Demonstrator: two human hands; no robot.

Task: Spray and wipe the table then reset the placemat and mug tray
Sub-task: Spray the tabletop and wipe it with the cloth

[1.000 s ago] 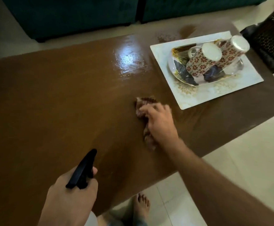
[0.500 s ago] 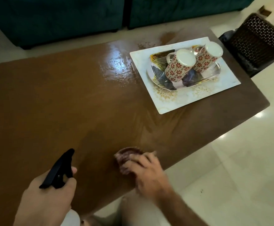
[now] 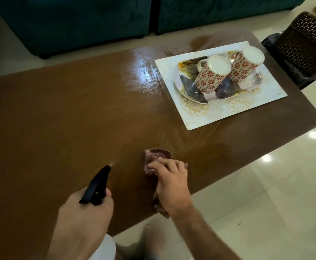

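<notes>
A spray bottle (image 3: pixel 96 186) is gripped in the left hand (image 3: pixel 84 216) at the near left, its black nozzle now raised further over the brown table (image 3: pixel 59 113) than half a second ago. Just to its right, a crumpled maroon cloth (image 3: pixel 154 158) is pressed flat under the right hand (image 3: pixel 171 184), fingers curled over it, slightly farther from the near edge than before. At the far right, the white placemat (image 3: pixel 200 117) carries the tray (image 3: pixel 183 85) with two inverted floral mugs (image 3: pixel 212 76), unchanged.
</notes>
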